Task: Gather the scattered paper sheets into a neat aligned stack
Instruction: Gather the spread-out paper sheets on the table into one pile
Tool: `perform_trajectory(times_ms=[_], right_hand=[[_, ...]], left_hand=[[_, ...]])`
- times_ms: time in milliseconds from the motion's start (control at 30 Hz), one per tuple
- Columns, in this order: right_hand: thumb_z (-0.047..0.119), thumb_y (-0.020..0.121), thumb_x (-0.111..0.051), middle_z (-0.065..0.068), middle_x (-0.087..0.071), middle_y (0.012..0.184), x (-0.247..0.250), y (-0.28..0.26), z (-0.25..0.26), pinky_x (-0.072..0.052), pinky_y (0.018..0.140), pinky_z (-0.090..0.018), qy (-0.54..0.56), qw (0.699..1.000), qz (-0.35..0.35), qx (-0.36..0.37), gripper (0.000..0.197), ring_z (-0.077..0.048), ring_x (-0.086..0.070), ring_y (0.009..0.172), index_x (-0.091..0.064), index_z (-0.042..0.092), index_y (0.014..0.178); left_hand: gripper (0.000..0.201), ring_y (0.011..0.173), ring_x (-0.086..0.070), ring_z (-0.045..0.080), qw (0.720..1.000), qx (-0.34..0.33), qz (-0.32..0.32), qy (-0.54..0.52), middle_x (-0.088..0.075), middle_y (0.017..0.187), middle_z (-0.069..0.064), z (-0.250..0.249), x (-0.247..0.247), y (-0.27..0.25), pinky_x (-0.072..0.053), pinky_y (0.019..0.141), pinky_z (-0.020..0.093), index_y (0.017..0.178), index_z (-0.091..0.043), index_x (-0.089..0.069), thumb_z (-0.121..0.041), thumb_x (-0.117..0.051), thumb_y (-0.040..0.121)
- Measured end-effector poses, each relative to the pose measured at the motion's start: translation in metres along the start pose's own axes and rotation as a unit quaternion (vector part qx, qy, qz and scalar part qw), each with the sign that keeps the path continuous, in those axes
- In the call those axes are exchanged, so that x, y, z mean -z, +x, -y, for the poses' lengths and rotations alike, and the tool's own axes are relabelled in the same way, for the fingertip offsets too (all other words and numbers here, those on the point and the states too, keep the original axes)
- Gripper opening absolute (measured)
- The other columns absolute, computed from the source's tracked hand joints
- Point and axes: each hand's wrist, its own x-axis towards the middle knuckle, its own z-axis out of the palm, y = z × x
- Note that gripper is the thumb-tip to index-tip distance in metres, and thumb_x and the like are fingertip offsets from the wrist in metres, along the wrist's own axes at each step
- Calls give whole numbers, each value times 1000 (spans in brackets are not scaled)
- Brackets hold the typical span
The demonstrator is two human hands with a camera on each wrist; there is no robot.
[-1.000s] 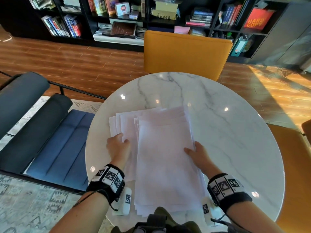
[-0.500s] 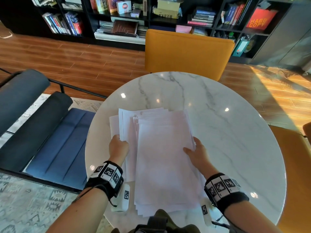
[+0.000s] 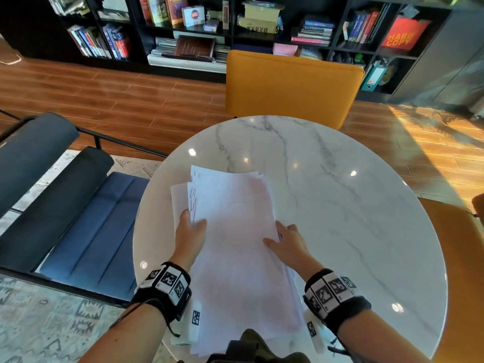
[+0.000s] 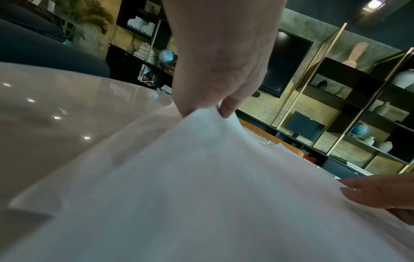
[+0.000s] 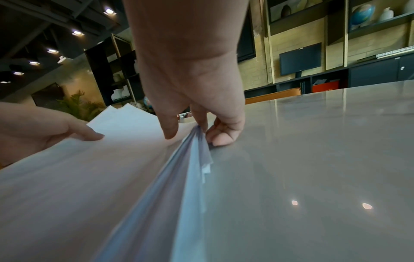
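Note:
A pile of several white paper sheets lies on the round marble table, its left and far edges still stepped and fanned. My left hand grips the pile's left edge, thumb on top and fingers under, and lifts it off the table. My right hand pinches the right edge of the sheets, thumb on top and fingers curled beneath against the tabletop. One sheet sticks out at the far left, below the rest.
An orange chair stands at the table's far side and another orange seat at the right. A blue bench sits left of the table. Bookshelves line the back wall. Bare marble lies to the right of the pile.
The left sheets have been drawn rightward under the main pile, so the spread is narrower. My left hand now grips and lifts the left edge; my right hand shifted up along the right edge.

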Motion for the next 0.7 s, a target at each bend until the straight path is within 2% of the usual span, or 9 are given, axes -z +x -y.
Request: perform_trajectory(times_ms=[67, 167, 200, 267, 333, 433, 533, 633, 700], right_hand=[[41, 83, -58, -6, -38, 97, 2, 0, -2, -41, 80, -33, -1, 1000, -11, 7, 29, -23, -42, 86, -40, 19, 85], [38, 83, -61, -6, -40, 97, 7, 5, -10, -39, 79, -31, 44, 997, -58, 15, 24, -24, -45, 89, -44, 21, 77], [35, 84, -63, -6, -42, 99, 9, 7, -14, -40, 79, -30, 86, 993, -79, 16, 19, -27, -50, 90, -53, 19, 83], [29, 83, -66, -8, -55, 105, 11, 9, -24, -46, 78, -29, 197, 976, -96, 9, 30, -31, -61, 92, -62, 8, 104], [24, 83, -68, -11, -68, 102, 13, 4, -29, -53, 70, -25, 322, 943, -78, 5, 31, -26, -68, 88, -63, 8, 109], [13, 83, -67, -7, -71, 88, 20, 0, -29, -55, 57, -20, 428, 902, -54, 0, 26, -13, -69, 68, -59, 10, 108], [4, 84, -63, -8, -70, 82, 28, -4, -23, -58, 58, -25, 452, 890, -67, 5, 24, -17, -68, 64, -58, 10, 107], [2, 84, -61, -8, -69, 80, 26, -2, -22, -58, 61, -31, 449, 890, -77, -3, 24, -22, -65, 65, -59, 10, 107], [2, 85, -60, -7, -69, 80, 24, -3, -22, -56, 59, -29, 444, 892, -84, -11, 25, -22, -64, 66, -58, 10, 109]], left_hand=[[34, 91, -59, 24, 999, -21, 4, -24, -65, 110, 9, -4, 1, -3, -44, 78, 30, 119, -12, -53, -6, -49, 86], [38, 99, -63, 18, 996, -29, 32, -74, -66, 114, 0, -13, 3, -9, -49, 88, 32, 125, -18, -53, -7, -50, 88], [38, 100, -64, 17, 995, -30, 45, -87, -66, 115, -1, -15, 3, -9, -51, 89, 34, 124, -20, -53, -8, -51, 89], [36, 102, -65, 18, 991, -25, 69, -115, -67, 114, -1, -20, 2, -9, -53, 90, 37, 122, -23, -53, -10, -53, 88], [36, 100, -67, 19, 987, -8, 87, -131, -68, 111, -1, -24, 1, -7, -55, 88, 38, 121, -23, -54, -12, -56, 87], [35, 98, -68, 20, 988, 1, 88, -129, -70, 110, 1, -30, -2, -2, -56, 86, 41, 119, -23, -57, -16, -58, 84], [30, 95, -68, 27, 988, -2, 89, -124, -69, 109, 9, -38, -1, 0, -56, 82, 42, 113, -17, -57, -11, -58, 84], [26, 89, -65, 29, 995, 7, 64, -70, -68, 103, 11, -34, -1, 4, -51, 71, 33, 111, -10, -59, -10, -55, 85], [29, 97, -64, 28, 998, 32, 18, -55, -67, 112, 12, -27, 5, 7, -52, 83, 37, 113, -11, -59, -11, -55, 85]])
